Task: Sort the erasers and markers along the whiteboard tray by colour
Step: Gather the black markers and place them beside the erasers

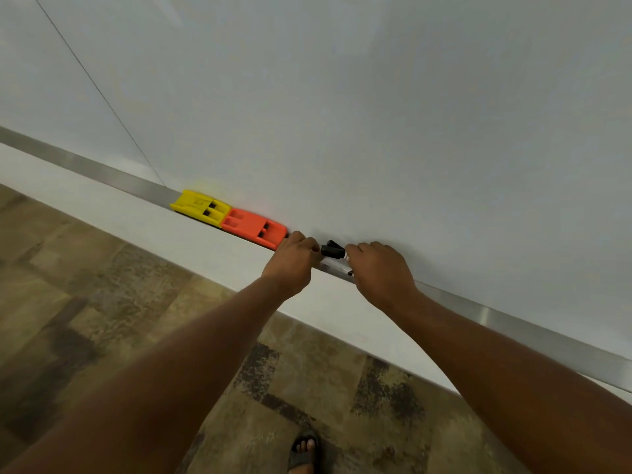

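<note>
A yellow eraser (200, 205) and an orange eraser (254, 228) lie end to end on the metal whiteboard tray (506, 325). Just right of the orange eraser, black marker caps (332, 249) show between my two hands. My left hand (293, 260) is curled at the caps' left end, fingertips touching them. My right hand (379, 271) closes over the markers' white barrels, which are mostly hidden under its fingers. How many markers there are I cannot tell.
The whiteboard (376, 114) fills the upper view, with a thin seam (102, 97) at the left. A white wall strip (102, 203) runs under the tray. Below is mottled brown flooring (119, 319) and my sandalled foot (304, 451).
</note>
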